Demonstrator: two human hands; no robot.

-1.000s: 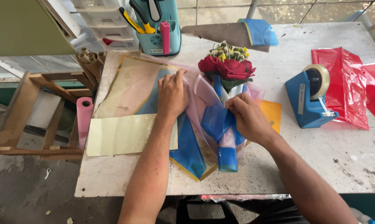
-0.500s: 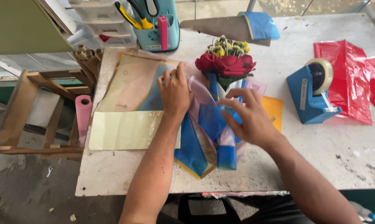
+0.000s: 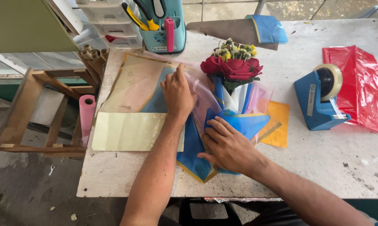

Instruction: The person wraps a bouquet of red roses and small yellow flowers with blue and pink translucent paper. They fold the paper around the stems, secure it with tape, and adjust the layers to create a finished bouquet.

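Head view: the bouquet (image 3: 233,69) lies on the counter (image 3: 323,167), its long axis running from the red blooms at the far end back toward the person. The right hand (image 3: 226,146) lies flat, fingers apart, on the blue wrap (image 3: 239,123) at the stem end. The left hand (image 3: 178,94) presses flat just left of the bouquet, on the sheets (image 3: 134,88).

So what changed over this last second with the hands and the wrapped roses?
The right hand slid down from the bouquet's neck and now presses flat on the blue wrapping sheet at the base. The left hand stayed on the translucent pink sheet. The red rose bouquet and blue tape dispenser stayed put.
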